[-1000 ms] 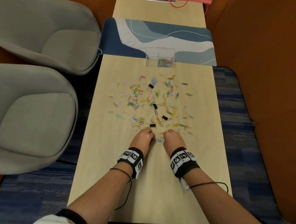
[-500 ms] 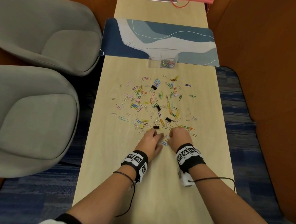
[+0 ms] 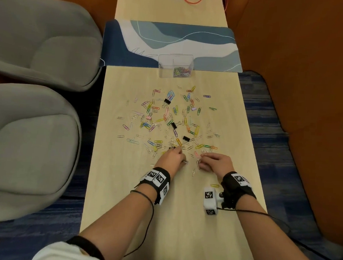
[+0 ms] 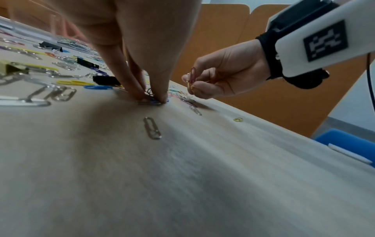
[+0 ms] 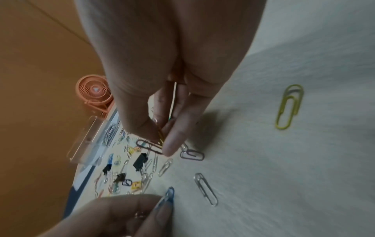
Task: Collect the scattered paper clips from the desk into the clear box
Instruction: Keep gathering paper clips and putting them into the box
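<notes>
Both hands work the near edge of the scatter of paper clips on the table, and the clear box lies straight ahead of them, beyond the whole spread, well apart from either hand and roughly level between the two. The left hand has thumb and fingers pressed together on the tabletop, pinching a blue clip where it lies; a silver clip sits just behind those fingertips, toward the wrist, its long axis running roughly along the line of the hand. The right hand is lifted slightly, its fingers clamped on a small bundle of clips that stand upright out of the pinch. A yellow clip lies behind the right hand, near its wrist, closer to that hand than to the left. The clips are thin wire loops, silver and many colours, lying flat and at every angle, with several black binder clips mixed in. The box is see-through with an inner divider, and a small coloured heap already lies in its right compartment. Most of the task looks undone.
</notes>
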`<state>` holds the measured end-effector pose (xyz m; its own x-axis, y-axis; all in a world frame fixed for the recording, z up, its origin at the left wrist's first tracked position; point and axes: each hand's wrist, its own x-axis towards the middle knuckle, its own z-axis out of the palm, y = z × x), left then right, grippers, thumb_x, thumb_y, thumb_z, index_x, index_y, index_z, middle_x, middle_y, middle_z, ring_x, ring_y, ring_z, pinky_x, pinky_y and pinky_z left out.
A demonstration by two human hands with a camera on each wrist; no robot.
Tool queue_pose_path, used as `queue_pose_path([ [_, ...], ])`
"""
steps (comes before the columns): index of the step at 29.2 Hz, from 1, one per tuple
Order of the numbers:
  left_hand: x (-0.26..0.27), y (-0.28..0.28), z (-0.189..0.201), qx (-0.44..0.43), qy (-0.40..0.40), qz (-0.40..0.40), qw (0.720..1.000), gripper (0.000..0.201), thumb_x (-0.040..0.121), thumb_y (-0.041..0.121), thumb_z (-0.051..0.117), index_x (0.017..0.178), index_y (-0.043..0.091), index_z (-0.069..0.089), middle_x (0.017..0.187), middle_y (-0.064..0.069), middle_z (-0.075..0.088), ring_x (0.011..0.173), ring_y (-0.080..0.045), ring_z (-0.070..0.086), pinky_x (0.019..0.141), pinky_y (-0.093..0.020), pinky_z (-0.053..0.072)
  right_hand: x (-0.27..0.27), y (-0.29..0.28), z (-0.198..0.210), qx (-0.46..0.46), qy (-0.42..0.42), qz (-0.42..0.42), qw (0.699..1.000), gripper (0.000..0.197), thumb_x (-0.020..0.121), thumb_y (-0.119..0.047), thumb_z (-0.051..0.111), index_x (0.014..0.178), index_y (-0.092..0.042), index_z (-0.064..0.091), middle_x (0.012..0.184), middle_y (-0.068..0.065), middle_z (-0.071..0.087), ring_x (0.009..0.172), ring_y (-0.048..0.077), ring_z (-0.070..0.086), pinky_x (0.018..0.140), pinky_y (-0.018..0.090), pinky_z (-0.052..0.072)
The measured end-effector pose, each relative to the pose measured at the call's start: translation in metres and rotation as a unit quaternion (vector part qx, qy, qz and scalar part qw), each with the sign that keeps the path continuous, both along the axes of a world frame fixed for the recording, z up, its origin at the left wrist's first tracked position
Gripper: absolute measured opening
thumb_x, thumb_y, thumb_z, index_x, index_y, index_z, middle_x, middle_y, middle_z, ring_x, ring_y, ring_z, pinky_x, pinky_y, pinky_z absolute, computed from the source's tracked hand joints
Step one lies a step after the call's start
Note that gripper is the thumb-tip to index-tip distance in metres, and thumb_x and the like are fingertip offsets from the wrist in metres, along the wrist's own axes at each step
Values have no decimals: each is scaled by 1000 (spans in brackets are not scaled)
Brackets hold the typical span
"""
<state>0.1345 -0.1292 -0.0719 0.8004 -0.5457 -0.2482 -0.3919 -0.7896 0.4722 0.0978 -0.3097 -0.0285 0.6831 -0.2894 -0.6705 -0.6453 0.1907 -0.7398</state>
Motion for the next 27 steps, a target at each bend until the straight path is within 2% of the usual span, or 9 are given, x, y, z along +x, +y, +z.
queue_pose_path([
  [4,8,1,0,-28,7,-18,999,28,97,21,53,98,-1,70,99,-16,61,93,-34,58,80,-41,49,2,-2,-3,69,2,-39,997,7,78,7,70,83,3,71,79,23,67,67,25,68,65,27,60],
  [7,13,7,7,-89,21,8,996,18,92,17,60,93,3,73,93,-12,67,89,-28,62,82,-37,49,9,-5,-3,115,2,-51,992,8,79,7,69,87,7,69,86,23,67,76,25,68,68,26,59],
  [10,20,16,22,-170,26,107,979,12,89,17,67,93,10,75,91,-2,71,84,-14,64,84,-27,52,23,-5,1,173,-10,-72,982,9,83,8,64,91,9,66,90,20,67,80,21,69,71,24,59],
  [13,40,25,43,-236,41,202,950,11,86,22,71,92,15,77,86,5,72,79,-4,64,76,-23,56,48,-5,10,229,-19,-112,967,7,86,7,60,91,7,64,88,15,67,78,18,70,74,23,59],
  [16,74,35,66,-277,19,249,928,11,83,22,74,92,16,77,84,8,72,78,0,63,74,-17,54,84,-5,26,269,-33,-129,954,8,88,4,58,94,5,63,82,13,67,75,17,69,71,22,59],
  [20,136,41,96,-339,-1,292,894,7,83,19,75,89,16,77,79,7,72,72,-4,66,68,-11,52,149,-4,49,312,-65,-135,938,7,89,2,57,93,1,62,75,10,68,69,15,70,67,21,59],
  [24,209,39,112,-358,-44,290,886,6,84,21,74,87,16,77,75,7,71,70,-9,68,69,-19,55,215,-2,69,332,-109,-126,928,6,88,0,58,88,-2,64,78,10,67,72,15,69,78,23,56],
  [27,261,31,109,-355,-67,293,885,10,84,23,74,88,13,77,75,5,72,70,-12,68,71,-21,56,259,-4,71,332,-144,-114,925,8,90,-1,58,86,-2,64,81,9,66,76,15,69,74,21,58],
])
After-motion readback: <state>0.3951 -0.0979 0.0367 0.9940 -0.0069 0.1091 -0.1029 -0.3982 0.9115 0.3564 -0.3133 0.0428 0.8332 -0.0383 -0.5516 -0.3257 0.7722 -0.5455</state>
